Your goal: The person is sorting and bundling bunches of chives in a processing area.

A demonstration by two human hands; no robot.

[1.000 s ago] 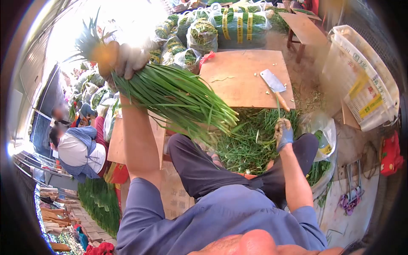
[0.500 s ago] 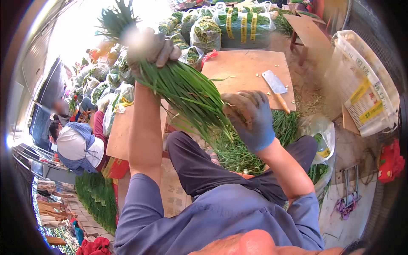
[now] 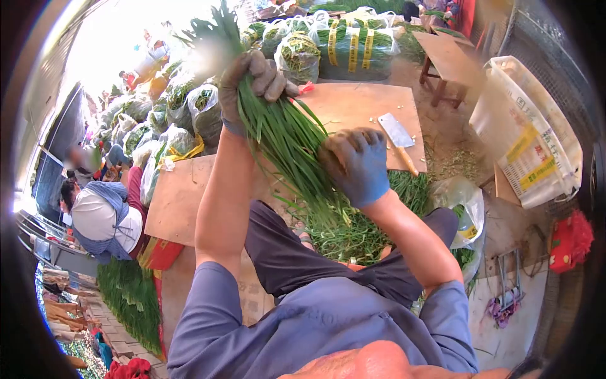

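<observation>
A long bunch of green leafy stalks [image 3: 284, 136] hangs slanting down to the right, gripped near its upper part by my gloved left hand [image 3: 255, 85]. Beside the bunch's lower right edge is my right hand [image 3: 358, 165], in a blue glove with a dirty palm. Its fingers are curled against the leaves; whether anything is pinched inside is hidden. Behind the hands, a cleaver [image 3: 398, 132] with a wooden handle lies on a wooden board [image 3: 372, 101]. Loose green stalks [image 3: 344, 240] are heaped below, between my legs.
Plastic-wrapped bundles [image 3: 360, 50] stand behind the board, more bags [image 3: 180, 104] at the back left. A white basket [image 3: 530, 132] and a small table [image 3: 451, 57] are at the right. Another person [image 3: 107, 215] sits at the left, near stacked greens [image 3: 129, 297].
The view has shifted slightly. My left hand and the bunch have moved a little right and down in view, and the bunch hangs more steeply. My right hand remains beside the leaves.
</observation>
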